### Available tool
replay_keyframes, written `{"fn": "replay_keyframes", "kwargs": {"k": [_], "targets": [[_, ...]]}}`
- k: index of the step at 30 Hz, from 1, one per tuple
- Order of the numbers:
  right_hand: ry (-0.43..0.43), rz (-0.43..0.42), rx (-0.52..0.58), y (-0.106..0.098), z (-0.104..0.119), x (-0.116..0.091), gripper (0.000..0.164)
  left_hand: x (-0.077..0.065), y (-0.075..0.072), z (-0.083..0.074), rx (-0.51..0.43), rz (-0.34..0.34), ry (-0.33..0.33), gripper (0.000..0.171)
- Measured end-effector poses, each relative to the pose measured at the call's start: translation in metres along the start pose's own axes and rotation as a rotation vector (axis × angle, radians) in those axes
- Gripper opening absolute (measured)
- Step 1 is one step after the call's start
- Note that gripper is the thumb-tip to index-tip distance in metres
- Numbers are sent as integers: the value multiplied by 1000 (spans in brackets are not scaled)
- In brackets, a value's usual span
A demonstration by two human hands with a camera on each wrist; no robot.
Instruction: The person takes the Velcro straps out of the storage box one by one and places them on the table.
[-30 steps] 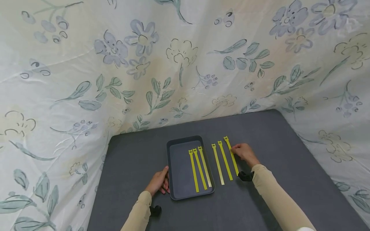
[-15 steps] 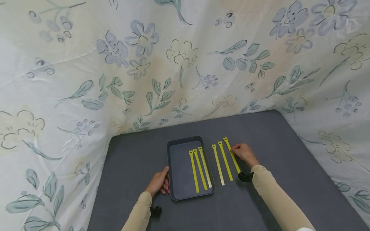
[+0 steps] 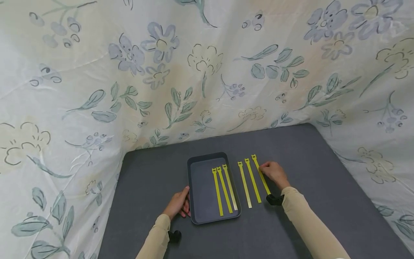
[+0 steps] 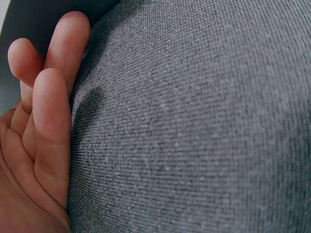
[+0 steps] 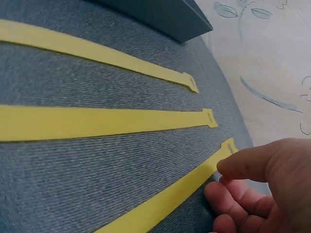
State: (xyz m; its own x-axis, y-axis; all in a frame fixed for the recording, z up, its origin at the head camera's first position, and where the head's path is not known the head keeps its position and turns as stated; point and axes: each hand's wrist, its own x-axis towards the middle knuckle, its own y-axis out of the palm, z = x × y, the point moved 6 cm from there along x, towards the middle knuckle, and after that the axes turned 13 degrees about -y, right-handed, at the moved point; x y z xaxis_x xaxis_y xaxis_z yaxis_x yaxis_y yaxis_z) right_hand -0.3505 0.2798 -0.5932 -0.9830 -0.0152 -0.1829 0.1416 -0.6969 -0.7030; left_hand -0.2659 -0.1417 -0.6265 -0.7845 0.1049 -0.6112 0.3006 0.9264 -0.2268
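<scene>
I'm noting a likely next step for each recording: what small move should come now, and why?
Probably turn the rightmost yellow strap slightly with the right hand, making it more parallel to the strap beside it. The thumb touches it near its head, and in the head and right-wrist views the two fan apart toward their near ends.

Plain beige long sleeves (image 3: 312, 221), lightly creased; two small black wrist-worn devices (image 3: 275, 199), rounded.

- Soft, diffuse light; floral cloth (image 3: 207, 108) brightest at the head view's left.
- Faint shadow on the tabletop (image 3: 155, 172) beside the right sleeve (image 3: 310, 219).
- Left wrist view: soft dark shadow beside the fingers (image 4: 51, 107).
</scene>
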Motion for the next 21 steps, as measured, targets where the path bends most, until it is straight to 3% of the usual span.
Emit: {"fn": "replay_keyframes", "kwargs": {"k": [7,10,17,21], "targets": [[-21,-89,206,-7,-1,0,32,3,-2,-1,-2,-2,-3,65],[-38,-109,230,-13,4,-1,30,2,-1,-1,-3,-2,-4,65],[-90,-85,287,-24,34,0,24,0,-2,-2,-1,-2,-5,65],[-149,-97,340,-28,56,0,32,-1,-1,-1,-3,-2,-5,66]]}}
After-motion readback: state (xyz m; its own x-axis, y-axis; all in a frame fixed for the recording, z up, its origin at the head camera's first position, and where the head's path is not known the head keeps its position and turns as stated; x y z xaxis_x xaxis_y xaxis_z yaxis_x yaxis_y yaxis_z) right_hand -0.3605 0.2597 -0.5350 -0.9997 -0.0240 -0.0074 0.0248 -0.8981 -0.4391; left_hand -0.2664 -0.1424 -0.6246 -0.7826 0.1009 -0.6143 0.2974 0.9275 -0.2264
